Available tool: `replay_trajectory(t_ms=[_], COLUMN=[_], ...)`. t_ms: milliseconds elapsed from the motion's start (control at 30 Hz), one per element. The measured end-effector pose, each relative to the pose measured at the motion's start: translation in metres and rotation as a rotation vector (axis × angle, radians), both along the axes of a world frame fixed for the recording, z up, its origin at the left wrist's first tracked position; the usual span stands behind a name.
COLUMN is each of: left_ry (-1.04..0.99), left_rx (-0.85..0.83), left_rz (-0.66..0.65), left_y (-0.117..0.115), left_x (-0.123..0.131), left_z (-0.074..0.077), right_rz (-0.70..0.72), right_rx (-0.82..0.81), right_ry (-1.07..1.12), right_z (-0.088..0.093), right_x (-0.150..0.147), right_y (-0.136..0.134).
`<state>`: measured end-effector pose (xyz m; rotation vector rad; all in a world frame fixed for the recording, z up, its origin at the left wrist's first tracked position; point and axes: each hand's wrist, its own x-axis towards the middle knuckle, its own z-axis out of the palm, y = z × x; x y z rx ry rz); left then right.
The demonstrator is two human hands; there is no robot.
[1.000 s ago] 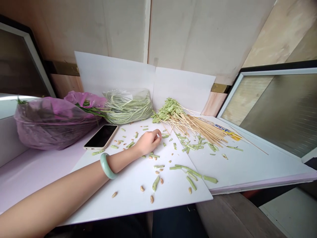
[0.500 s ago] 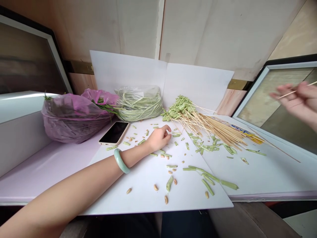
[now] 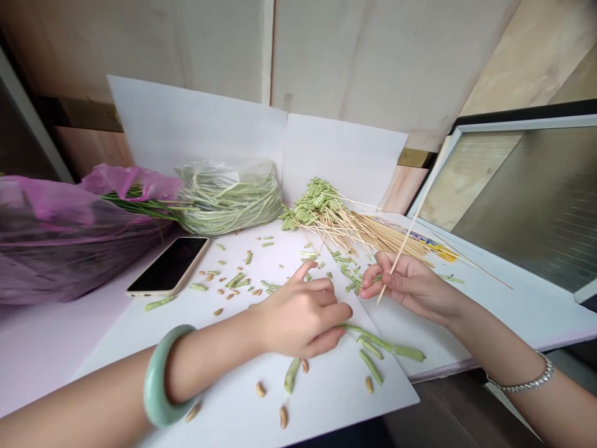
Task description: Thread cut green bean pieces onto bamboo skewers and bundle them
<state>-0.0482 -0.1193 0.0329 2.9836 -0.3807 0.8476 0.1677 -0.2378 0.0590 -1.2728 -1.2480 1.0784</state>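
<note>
Two grips met over a white board (image 3: 321,398) laid on a lilac desk (image 3: 41,354). The right grip (image 3: 410,286) was clamped on one bare skewer (image 3: 410,233), with thumb and fingers pinching it near its lower end and the shaft tilted up and away toward a glass panel (image 3: 527,199). The left grip (image 3: 301,314) rested on the board just beside it, its fingers loosely curled and its forefinger lifted. Whether it pinched anything could not be told, because the fingers hid what lay beneath them. The skewer's lower tip pointed down toward those fingers, near them but not touching.

Many cut bean pieces (image 3: 370,367) and pale seeds (image 3: 260,389) lay scattered across the board, several just in front of the left grip. A jade bangle (image 3: 161,373) circled the left wrist, and a silver bracelet (image 3: 522,379) circled the right.

Farther back, a bundle of skewers threaded with bean pieces (image 3: 312,205) lay with its bare ends fanned to the right, reaching toward a yellow printed packet (image 3: 443,252). To its left, a clear bag of long beans (image 3: 228,199) leaned against white sheets (image 3: 196,130). A purple bag (image 3: 60,242) with green stems poking out sat at the desk's left end, touching the clear bag, and a phone (image 3: 168,266) lay face up just in front of them.
</note>
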Motion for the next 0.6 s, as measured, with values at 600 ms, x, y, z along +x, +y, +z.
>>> replay_trajectory(t_ms=[600], left_ry=[0.296], left_rx=[-0.344], left_rz=[0.258], left_y=[-0.013], left_x=[0.005], left_z=[-0.011], right_rz=[-0.044], right_rx=[0.109], right_ry=[-0.01], right_z=[-0.033], right_x=[-0.007], right_y=[-0.013])
